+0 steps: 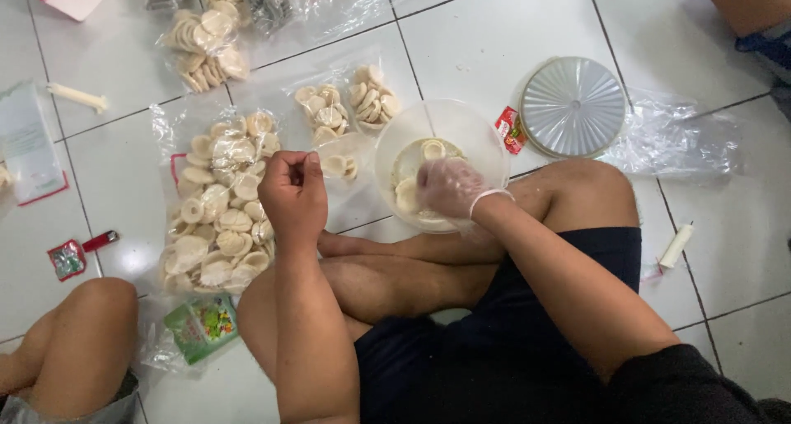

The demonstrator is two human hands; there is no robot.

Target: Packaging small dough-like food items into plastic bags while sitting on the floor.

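I sit cross-legged on a white tiled floor. My right hand (450, 187), in a thin clear plastic glove, reaches into a clear plastic tub (404, 123) that holds several pale round crackers (432, 149); whether it grips one is hidden. My left hand (292, 192) is bare and pinched on the open mouth of a small clear plastic bag (339, 162) with a few crackers inside. Just left of it lies a large clear bag (218, 206) heaped with the same crackers.
Several smaller filled cracker bags (202, 49) lie further back. A round clear lid (573, 107) rests on plastic at right, a small red sachet (511, 130) beside the tub. Two white candles (677, 246) (77, 97), a red lighter (99, 241), a green packet (202, 325). Another person's knee (78, 342) at bottom left.
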